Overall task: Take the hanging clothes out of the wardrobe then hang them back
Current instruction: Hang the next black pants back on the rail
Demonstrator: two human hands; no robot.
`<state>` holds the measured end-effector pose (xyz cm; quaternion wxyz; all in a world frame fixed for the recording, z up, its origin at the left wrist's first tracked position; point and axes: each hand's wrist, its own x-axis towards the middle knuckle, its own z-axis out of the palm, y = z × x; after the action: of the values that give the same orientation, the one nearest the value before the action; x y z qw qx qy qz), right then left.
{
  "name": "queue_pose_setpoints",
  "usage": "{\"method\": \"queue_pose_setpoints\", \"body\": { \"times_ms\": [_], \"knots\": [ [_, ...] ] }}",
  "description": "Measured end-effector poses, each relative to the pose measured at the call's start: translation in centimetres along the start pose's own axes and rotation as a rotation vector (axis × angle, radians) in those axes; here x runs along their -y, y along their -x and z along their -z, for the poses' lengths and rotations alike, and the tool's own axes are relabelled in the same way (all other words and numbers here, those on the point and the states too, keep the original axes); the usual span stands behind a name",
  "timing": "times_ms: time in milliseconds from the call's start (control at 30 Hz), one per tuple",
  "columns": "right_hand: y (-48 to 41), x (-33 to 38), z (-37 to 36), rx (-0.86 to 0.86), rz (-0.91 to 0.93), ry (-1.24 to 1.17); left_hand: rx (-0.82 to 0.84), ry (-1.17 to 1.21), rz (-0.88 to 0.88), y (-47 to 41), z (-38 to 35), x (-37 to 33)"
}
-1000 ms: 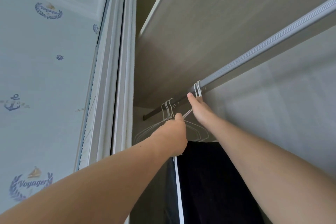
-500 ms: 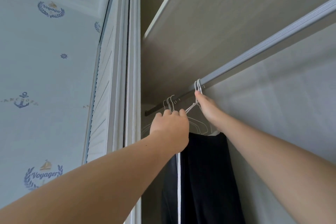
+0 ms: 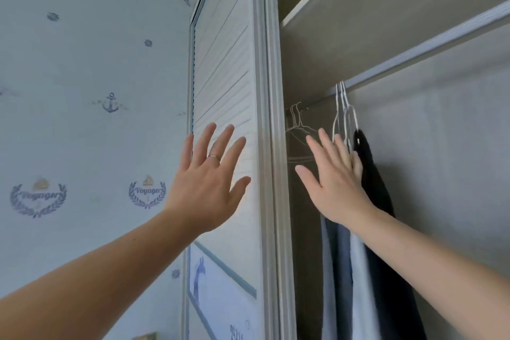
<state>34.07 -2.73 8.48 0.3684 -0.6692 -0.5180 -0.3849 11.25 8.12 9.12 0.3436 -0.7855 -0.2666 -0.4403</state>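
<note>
Several soft, light clothes [image 3: 371, 174] are hanging at three o'clock of the right hand [image 3: 334, 185]; it and the left hand [image 3: 209, 182] are hovering spread, holding nothing. Wire hangers [image 3: 343, 107] probably bend; gripping their hooks seems safest.

Light garments [image 3: 338, 270]: tops and hanger shoulders hidden behind the right hand [image 3: 336, 185]; hems cut off at 6 o'clock.
Dark garment [image 3: 372, 179]: lower part runs out of frame at 5 o'clock.
Rail [image 3: 430, 45]: cut by the edge at 2 o'clock.
Empty wire hangers [image 3: 296, 120], at 11 o'clock from the right hand: thin, blurred, count cannot be told.
Door print [image 3: 236, 334], at 6 o'clock: lettering illegible, cropped.
</note>
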Motion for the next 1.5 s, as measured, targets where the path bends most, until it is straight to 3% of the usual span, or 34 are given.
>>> {"method": "queue_pose_setpoints", "body": {
  "times_ms": [200,467,867,1200,1500],
  "knots": [
    [9.7,13.1,-2.2,0.204,0.093,-0.09,0.157,0.065,0.121,15.0,4.1,8.8],
    [24.9,34.5,-7.1,0.484,0.251,-0.394,0.417,0.026,0.427,39.2,12.8,17.9],
    [44.3,60.9,-10.1,0.871,0.649,-0.661,0.73,-0.245,1.019,68.4,29.6,23.0],
    [57.0,79.1,-12.2,1.128,0.974,-0.805,0.856,-0.492,1.436,84.9,39.7,25.6],
    [61.3,94.6,-19.3,1.266,1.182,-0.727,0.87,-0.482,1.77,96.4,40.9,34.9]
  ]
}}
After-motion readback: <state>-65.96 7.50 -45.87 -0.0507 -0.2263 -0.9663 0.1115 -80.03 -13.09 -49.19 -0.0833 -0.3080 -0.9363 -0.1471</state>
